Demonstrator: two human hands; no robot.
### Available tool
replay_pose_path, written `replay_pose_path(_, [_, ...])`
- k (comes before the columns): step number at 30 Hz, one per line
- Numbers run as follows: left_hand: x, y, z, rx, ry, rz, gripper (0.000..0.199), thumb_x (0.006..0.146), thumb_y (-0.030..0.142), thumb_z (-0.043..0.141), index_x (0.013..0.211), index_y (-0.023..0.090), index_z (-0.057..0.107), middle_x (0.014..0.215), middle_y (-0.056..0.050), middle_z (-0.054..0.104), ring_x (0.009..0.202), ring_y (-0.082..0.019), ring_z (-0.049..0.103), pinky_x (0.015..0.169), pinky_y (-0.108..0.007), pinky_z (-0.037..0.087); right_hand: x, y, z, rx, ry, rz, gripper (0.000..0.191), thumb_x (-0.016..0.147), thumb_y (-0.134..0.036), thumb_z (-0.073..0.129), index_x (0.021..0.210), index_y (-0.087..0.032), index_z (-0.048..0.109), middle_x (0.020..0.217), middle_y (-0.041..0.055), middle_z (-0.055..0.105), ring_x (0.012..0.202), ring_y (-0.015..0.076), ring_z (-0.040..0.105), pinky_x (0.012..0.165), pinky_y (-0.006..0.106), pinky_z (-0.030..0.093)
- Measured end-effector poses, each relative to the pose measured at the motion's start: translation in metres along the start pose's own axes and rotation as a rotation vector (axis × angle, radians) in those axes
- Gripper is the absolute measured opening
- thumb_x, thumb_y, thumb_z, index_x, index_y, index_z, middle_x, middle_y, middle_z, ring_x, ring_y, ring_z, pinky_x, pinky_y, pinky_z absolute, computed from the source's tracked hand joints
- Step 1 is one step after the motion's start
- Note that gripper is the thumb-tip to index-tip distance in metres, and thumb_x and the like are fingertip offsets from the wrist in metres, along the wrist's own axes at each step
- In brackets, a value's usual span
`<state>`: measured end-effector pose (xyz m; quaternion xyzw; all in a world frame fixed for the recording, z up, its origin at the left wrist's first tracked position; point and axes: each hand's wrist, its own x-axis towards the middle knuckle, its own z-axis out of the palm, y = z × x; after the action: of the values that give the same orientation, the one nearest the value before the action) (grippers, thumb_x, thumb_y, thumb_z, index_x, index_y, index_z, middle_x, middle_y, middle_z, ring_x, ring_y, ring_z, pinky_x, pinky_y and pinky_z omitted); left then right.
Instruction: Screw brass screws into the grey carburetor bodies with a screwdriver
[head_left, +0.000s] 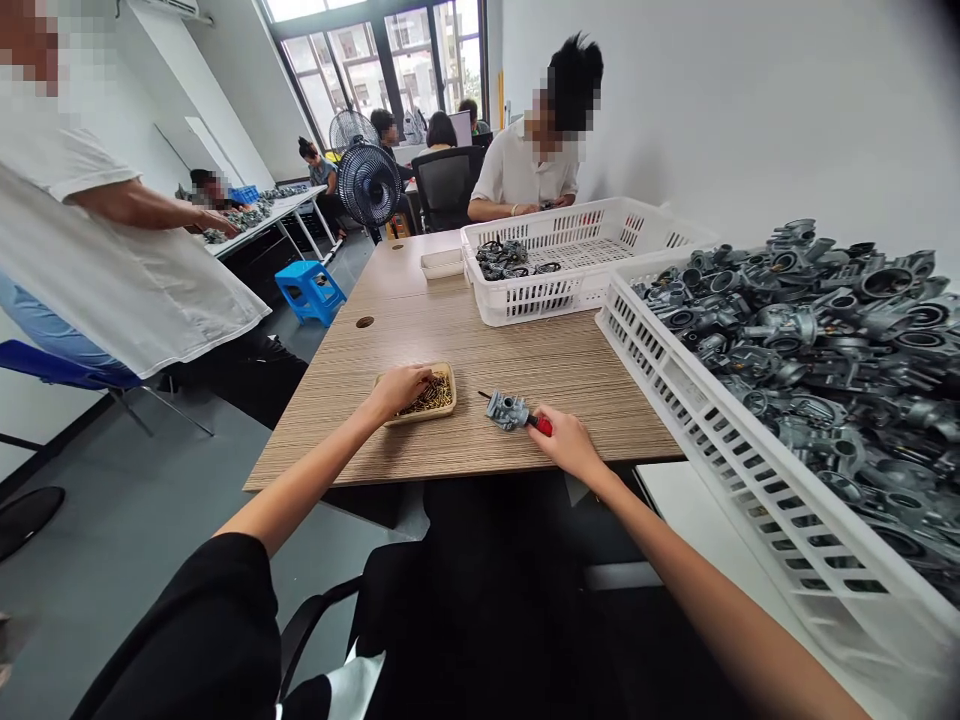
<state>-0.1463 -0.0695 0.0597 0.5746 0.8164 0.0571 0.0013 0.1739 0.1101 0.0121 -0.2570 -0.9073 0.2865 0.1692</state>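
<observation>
1. Red-handled screwdriver [541, 425] is pinched in the right hand [568, 443], fingers wrapped on the handle, its dark shaft running left past the grey cast-metal carburettor body [507, 410].
2. That carburettor body lies on the wood-grain worktop [465, 340], near its front edge and just left of the right hand.
3. It looks stiff, fairly heavy for its bulk and knobbly, so probably not slippery; the broad middle casting seems the safest place to grip, rather than the thin projecting fittings.
4. The left hand [397, 388] rests with curled fingers on the near rim of a shallow tan tray [448, 372] of small brass-coloured screws [429, 396]; whether it pinches one I cannot tell.
5. Along the worktop's right edge sits a large white slotted plastic crate [720, 420] heaped with similar grey castings [825, 330].
6. Towards the far edge stands a second white crate [577, 262], nearly bare, with a seated person [532, 165] behind it.
7. No brand, label or writing is readable.
</observation>
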Motion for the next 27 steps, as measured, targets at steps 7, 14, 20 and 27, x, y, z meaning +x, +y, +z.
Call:
replay_pose_path(7, [-0.005,0.010,-0.009,-0.050,0.077,-0.024,0.020,0.096,0.031,0.052,0.104,0.024,0.069,0.096,-0.005,0.074,0.081,-0.022,0.068,0.070,-0.028,0.046,0.004,0.008,-0.003,0.089,0.059,0.044,0.022,0.092,-0.044,0.054,0.099,-0.024,0.059,0.089,0.0047,0.072,0.078,0.0222,0.064,0.068,0.029,0.039])
replay_pose_path(14, [-0.003,0.030,-0.013,0.005,0.068,-0.034,0.016,0.095,0.031,0.052,0.100,0.025,0.066,0.085,-0.003,0.072,0.075,-0.021,0.067,0.064,-0.027,0.042,0.004,0.011,0.002,0.123,0.083,0.052,0.021,0.092,-0.042,0.055,0.100,-0.023,0.060,0.093,0.0061,0.072,0.082,0.0233,0.065,0.073,0.030,0.041])
replay_pose_path(20, [-0.003,0.059,-0.028,-0.228,0.195,0.004,0.012,0.093,0.029,0.057,0.101,0.024,0.066,0.088,0.000,0.073,0.075,-0.017,0.068,0.071,-0.027,0.048,0.004,0.014,0.004,0.143,0.089,0.053,0.021,0.092,-0.041,0.056,0.102,-0.023,0.060,0.096,0.0067,0.073,0.086,0.0240,0.066,0.075,0.031,0.042])
replay_pose_path(27, [0.014,0.129,-0.015,-0.375,0.230,0.228,0.014,0.097,0.029,0.056,0.104,0.024,0.067,0.097,-0.001,0.074,0.078,-0.016,0.067,0.077,-0.028,0.051,0.003,0.011,0.002,0.134,0.095,0.054,0.021,0.093,-0.040,0.057,0.104,-0.023,0.060,0.097,0.0067,0.073,0.088,0.0242,0.067,0.077,0.031,0.043])
